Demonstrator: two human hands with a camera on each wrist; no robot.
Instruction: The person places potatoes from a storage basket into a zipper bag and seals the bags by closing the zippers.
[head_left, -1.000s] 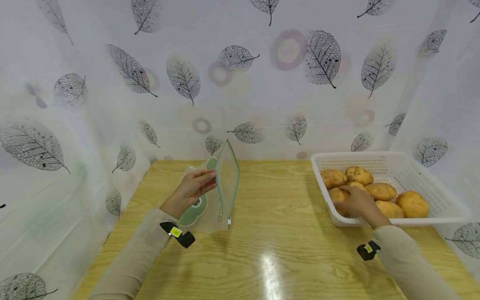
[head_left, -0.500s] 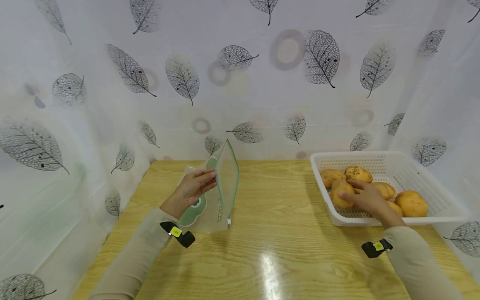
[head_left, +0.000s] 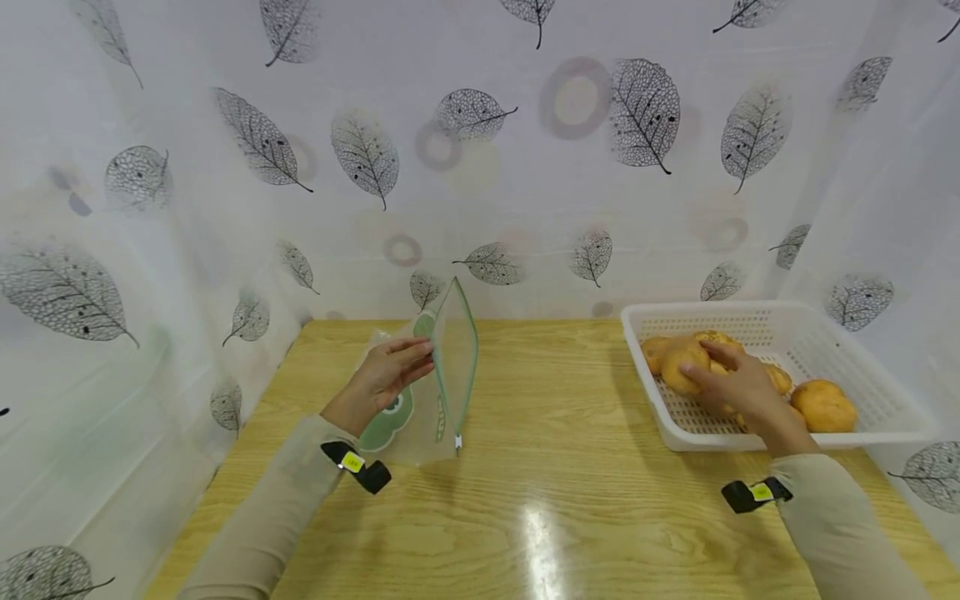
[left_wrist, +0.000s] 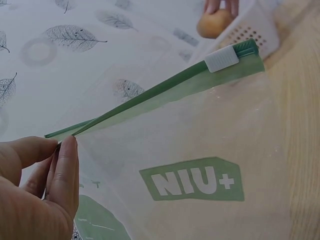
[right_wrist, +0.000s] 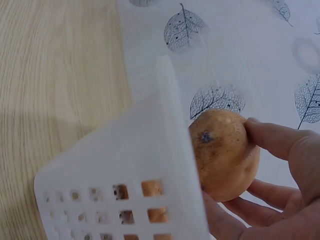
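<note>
My left hand (head_left: 386, 375) pinches the top edge of a clear zip bag (left_wrist: 200, 125) with a green rim. The bag's mouth stands spread apart, and a white slider (left_wrist: 221, 59) sits at the near end of its zip. At the right, my right hand (head_left: 738, 387) grips a potato (right_wrist: 222, 155) between thumb and fingers. That potato is raised over the left part of a white plastic basket (head_left: 862, 367). Several other potatoes (head_left: 823, 407) lie in the basket, some partly hidden by the right hand.
The wooden table (head_left: 555, 467) spreads between bag and basket. A whitish sheet (head_left: 525, 192) with leaf prints hangs behind and at both sides. The basket's raised rim (head_left: 645, 379) faces the bag.
My right hand has taken hold of a potato at the basket's left side and lifted it up from the others. The left hand and the bag have stayed put.
</note>
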